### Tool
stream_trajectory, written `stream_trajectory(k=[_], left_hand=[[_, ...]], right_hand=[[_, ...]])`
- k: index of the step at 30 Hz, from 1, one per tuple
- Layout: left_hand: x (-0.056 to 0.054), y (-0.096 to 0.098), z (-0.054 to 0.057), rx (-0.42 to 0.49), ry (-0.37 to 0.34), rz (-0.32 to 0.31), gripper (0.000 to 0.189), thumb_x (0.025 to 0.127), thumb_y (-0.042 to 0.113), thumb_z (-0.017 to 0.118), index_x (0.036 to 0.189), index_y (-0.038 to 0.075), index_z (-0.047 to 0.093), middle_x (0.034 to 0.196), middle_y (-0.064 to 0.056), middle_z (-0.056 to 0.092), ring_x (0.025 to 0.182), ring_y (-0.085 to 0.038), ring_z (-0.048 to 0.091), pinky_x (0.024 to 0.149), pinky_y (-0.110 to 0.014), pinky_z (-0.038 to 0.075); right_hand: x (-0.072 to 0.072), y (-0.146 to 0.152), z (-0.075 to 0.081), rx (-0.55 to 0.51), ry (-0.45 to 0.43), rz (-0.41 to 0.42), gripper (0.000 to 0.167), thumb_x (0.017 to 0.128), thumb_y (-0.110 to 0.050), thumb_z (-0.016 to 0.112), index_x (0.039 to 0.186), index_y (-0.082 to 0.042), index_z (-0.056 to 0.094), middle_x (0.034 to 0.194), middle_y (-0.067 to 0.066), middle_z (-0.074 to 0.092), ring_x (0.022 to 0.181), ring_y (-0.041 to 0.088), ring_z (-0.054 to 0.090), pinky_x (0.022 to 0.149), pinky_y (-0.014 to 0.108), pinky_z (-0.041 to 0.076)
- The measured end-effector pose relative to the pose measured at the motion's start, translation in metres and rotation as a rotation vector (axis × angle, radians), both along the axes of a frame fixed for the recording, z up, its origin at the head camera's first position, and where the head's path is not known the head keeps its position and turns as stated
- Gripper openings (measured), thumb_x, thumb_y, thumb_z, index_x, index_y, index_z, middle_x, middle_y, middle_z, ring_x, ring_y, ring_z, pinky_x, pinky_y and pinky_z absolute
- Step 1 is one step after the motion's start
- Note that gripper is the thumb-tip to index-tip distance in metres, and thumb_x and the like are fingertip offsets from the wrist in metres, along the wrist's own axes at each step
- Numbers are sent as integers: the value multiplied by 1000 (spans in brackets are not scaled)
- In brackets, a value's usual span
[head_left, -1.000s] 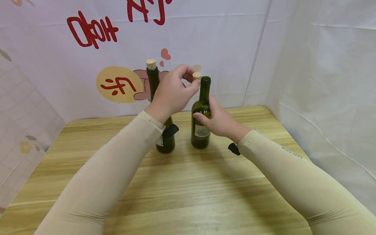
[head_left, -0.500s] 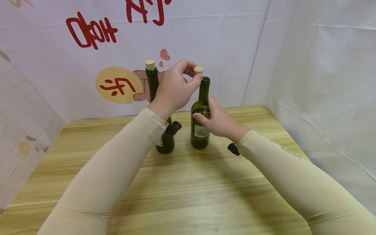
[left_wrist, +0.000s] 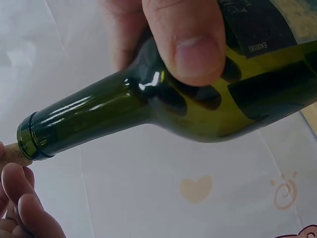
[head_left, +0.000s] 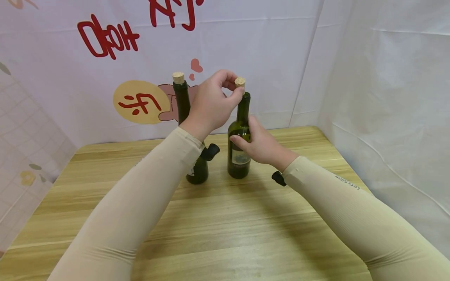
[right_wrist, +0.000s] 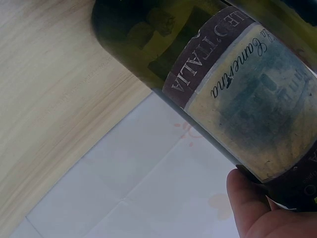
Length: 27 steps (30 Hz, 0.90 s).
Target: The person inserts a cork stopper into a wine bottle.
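Between its thumb and fingers my left hand (head_left: 212, 99) pinches a cork (head_left: 240, 82) right at the mouth of a green glass wine bottle (head_left: 240, 127). Seen in the left wrist view, the cork (left_wrist: 16, 155) has its lower end at the bottle's rim, slightly off its axis. My right hand (head_left: 264, 143) grips that bottle around its shoulder, thumb in front. The bottle stands upright, and its picture label (right_wrist: 262, 94) fills much of the right wrist view. Behind my left wrist stands a second, dark green bottle (head_left: 181, 101), topped by its own cork (head_left: 178, 77).
Both bottles stand on a wood-grain table (head_left: 218, 226) near its back edge. A white cloth backdrop (head_left: 270, 58) with red lettering and cartoon prints rises behind, and white sheeting (head_left: 393, 97) hangs along the right.
My left hand has brought its cork up and to the right, from beside the bottle's neck to its mouth. The right hand has kept its grip on the bottle.
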<state>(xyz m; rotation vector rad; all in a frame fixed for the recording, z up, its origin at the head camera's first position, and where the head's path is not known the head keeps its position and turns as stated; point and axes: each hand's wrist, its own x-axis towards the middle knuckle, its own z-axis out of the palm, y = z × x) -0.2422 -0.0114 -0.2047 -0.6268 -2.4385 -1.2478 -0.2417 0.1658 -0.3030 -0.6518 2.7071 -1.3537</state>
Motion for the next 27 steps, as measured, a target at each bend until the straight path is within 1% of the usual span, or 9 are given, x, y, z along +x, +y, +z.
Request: stream_trajectory(k=[8, 12, 16, 23, 27], left_hand=[[0, 4, 1, 10, -38, -4, 20, 105, 32, 64, 121, 20, 64, 110, 6, 66, 79, -15, 58, 77, -25, 49], [1, 6, 1, -7, -46, -2, 19, 105, 33, 64, 120, 21, 64, 108, 7, 66, 76, -16, 58, 77, -26, 49], [0, 6, 0, -25, -41, 4, 19, 105, 33, 64, 120, 21, 64, 108, 8, 66, 75, -15, 57, 75, -26, 48], [0, 6, 0, -32, -32, 5, 19, 105, 33, 64, 119, 20, 65, 107, 7, 67, 69, -20, 56, 71, -28, 46], [0, 7, 0, -42, -33, 9, 20, 105, 34, 63, 119, 20, 65, 108, 7, 67, 68, -19, 57, 73, -28, 47]], right_hand=[[2, 0, 1, -5, 7, 4, 52, 106, -32, 65, 141, -8, 35, 128, 11, 58, 114, 26, 63, 100, 46, 53], [2, 0, 1, -2, 16, 8, 50, 106, -32, 65, 140, -8, 36, 127, 11, 58, 113, 26, 62, 100, 46, 53], [2, 0, 1, 2, 29, 9, 50, 106, -31, 65, 140, -7, 36, 127, 11, 58, 113, 26, 62, 100, 46, 52], [1, 0, -1, -4, 33, 13, 50, 106, -29, 65, 140, -7, 36, 126, 11, 58, 113, 25, 62, 100, 46, 52], [1, 0, -1, -6, 34, 16, 49, 106, -29, 65, 140, -8, 37, 127, 11, 58, 114, 25, 62, 101, 46, 53]])
